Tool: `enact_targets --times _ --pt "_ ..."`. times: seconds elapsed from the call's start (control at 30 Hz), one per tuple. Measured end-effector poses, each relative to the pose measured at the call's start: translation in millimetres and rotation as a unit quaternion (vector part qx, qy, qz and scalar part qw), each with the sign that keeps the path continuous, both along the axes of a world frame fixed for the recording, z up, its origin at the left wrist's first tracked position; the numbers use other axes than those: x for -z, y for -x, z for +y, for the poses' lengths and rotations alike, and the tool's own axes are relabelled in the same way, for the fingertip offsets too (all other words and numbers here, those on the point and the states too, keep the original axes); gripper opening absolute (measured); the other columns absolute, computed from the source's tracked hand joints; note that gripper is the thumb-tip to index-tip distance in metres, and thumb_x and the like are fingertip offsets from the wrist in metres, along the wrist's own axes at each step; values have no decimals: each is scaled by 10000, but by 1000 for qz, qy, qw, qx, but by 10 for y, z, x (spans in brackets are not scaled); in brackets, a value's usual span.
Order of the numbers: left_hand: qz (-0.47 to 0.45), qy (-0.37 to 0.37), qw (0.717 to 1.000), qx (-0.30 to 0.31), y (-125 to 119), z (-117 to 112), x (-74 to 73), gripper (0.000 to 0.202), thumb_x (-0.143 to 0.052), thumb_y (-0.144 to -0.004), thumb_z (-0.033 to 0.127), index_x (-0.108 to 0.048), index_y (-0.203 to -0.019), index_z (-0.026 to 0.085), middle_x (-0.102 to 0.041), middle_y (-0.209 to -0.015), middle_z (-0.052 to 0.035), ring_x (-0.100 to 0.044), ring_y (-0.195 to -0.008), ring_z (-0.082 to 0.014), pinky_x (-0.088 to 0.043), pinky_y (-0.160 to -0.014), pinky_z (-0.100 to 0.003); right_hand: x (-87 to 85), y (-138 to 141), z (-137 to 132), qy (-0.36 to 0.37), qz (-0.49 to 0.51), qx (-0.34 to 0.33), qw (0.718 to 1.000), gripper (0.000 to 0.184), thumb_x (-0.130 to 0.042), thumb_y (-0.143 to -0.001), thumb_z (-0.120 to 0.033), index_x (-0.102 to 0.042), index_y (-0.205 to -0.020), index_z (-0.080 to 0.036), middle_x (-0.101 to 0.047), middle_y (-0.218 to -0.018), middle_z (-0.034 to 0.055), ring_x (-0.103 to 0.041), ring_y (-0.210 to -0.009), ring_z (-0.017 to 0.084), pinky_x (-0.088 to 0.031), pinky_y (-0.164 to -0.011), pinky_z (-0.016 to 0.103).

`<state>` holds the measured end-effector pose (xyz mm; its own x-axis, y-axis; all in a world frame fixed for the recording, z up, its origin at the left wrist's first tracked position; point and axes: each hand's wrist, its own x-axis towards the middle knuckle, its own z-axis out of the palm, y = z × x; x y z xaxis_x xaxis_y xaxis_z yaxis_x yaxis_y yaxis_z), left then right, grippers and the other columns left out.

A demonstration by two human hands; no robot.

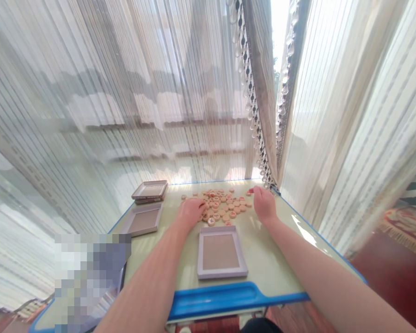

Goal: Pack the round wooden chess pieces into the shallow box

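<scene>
Many round wooden Chinese chess pieces [226, 208], some with red or dark characters and others plain on top, lie in a loose heap on the pale green table. At the heap's left edge my left hand [191, 212] has its fingers curled down against the pieces, its fingertips partly hidden. My right hand [264, 204] rests at the right side with its fingers bent in, a fingertip close to one outlying piece; whatever it holds is hidden. Nearer to me, between my forearms, stands a shallow lilac box tray [221, 252] with a bare brown bottom.
Another shallow tray [143, 220] lies to the left, with stacked trays [149, 189] behind it. A blurred-out item [93, 282] is at the near left. The table has a blue rim [215, 296]. Sheer curtains [180, 92] hang behind the far edge.
</scene>
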<state>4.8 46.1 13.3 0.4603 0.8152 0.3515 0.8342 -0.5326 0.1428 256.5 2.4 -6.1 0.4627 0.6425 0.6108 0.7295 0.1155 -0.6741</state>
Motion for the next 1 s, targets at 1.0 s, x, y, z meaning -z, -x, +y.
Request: enact_targets --times 1.0 --pt "-77 -16 991 105 -175 -269 -115 419 -301 -897 354 -609 -670 183 -654 -812 -62 -577 -901 -184 -419 -813 -287 -88 -96 -69 47 9 55 997 368 -516 -736 -425 -642 -940 -146 -615 -633 28 -561 -606 178 -375 -575 277"
